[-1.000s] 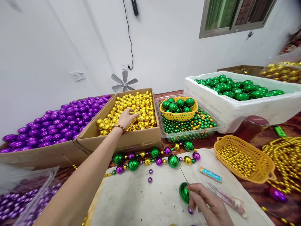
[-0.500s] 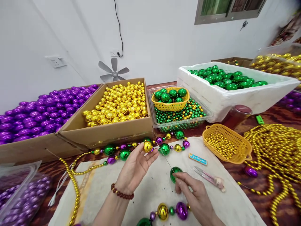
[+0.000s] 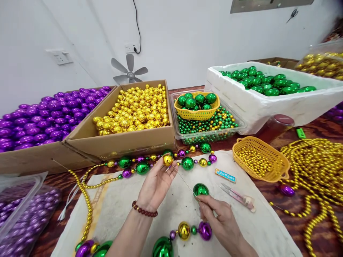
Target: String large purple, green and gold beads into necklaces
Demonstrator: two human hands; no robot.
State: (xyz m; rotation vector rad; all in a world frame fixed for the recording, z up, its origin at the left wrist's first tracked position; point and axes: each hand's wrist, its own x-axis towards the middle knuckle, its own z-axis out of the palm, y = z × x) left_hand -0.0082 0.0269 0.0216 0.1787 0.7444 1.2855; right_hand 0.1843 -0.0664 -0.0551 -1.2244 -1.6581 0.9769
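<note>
Palm up, my left hand [image 3: 158, 182] holds a gold ball [image 3: 168, 160] at its fingertips. My right hand [image 3: 221, 217] pinches a long thin needle [image 3: 187, 184], whose far end reaches the fingers of my left hand. A large green ball [image 3: 200, 191] lies on the cloth just behind my right fingertips. Below, a strung row with a gold ball [image 3: 184, 230], a purple ball [image 3: 205, 230] and a bigger green ball [image 3: 163, 247] runs beside my right hand. A finished-looking strand of mixed balls [image 3: 142, 167] lies behind my left hand.
Boxes of purple balls [image 3: 48, 117] and gold balls [image 3: 136, 110] stand at the back left. A clear tray [image 3: 209, 134] and white foam box [image 3: 249, 107] are behind. Right are a yellow basket [image 3: 278, 173], snips [image 3: 237, 197] and gold bead strands [image 3: 316, 160].
The view has tipped down slightly, showing more balls at the bottom edge. My left fingers have drawn in around the gold ball, and my right hand still pinches the needle.
</note>
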